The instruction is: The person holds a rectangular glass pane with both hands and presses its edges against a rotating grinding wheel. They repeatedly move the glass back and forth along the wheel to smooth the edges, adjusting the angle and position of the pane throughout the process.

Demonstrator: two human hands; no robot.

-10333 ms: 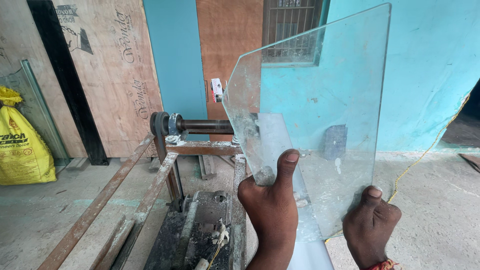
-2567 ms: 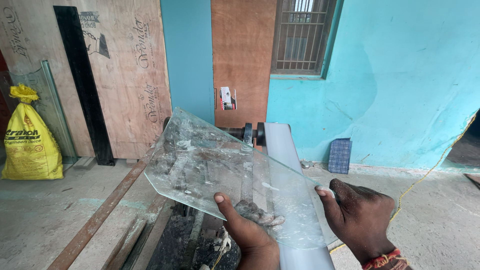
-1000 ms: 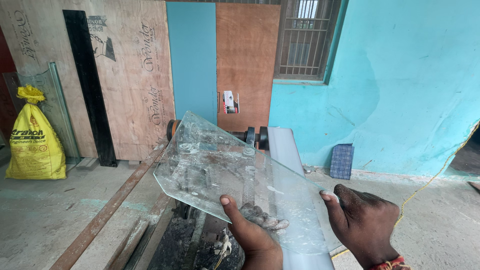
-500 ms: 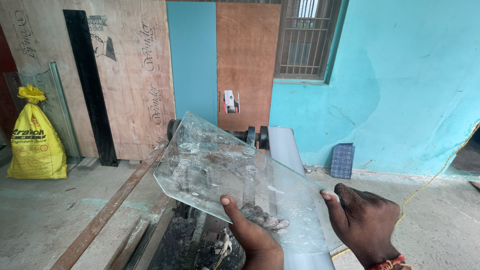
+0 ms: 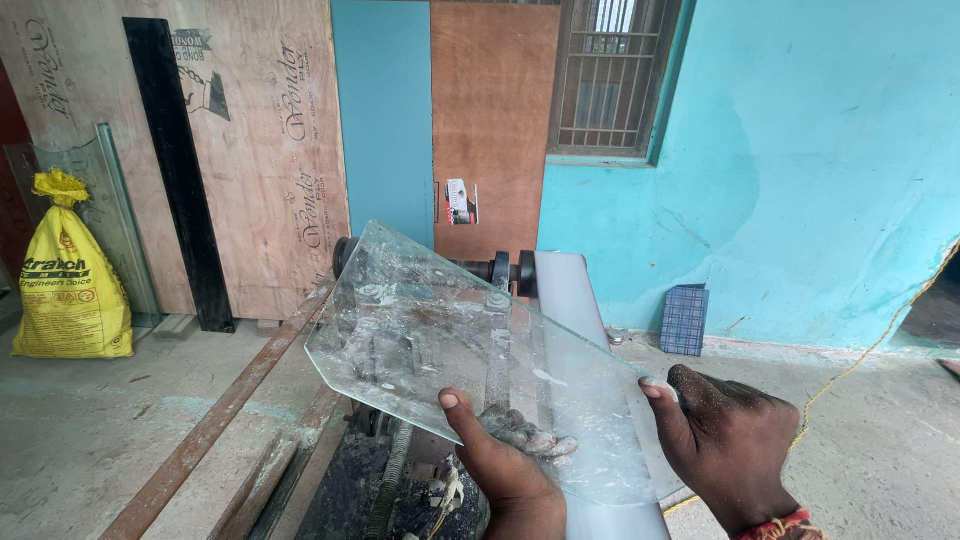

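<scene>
Nearest the camera, the left hand pinches the near edge of a clear glass pane, thumb on top and fingers curled beneath, showing through the glass. The right hand grips the pane's right corner, thumb over the edge. The pane lies tilted almost flat above a belt grinding machine, clear of its pale belt. This looks like positioning an edge for grinding; bringing it down would call for a steady, level two-handed hold. Beyond stand plywood sheets, a yellow sack and a turquoise wall.
</scene>
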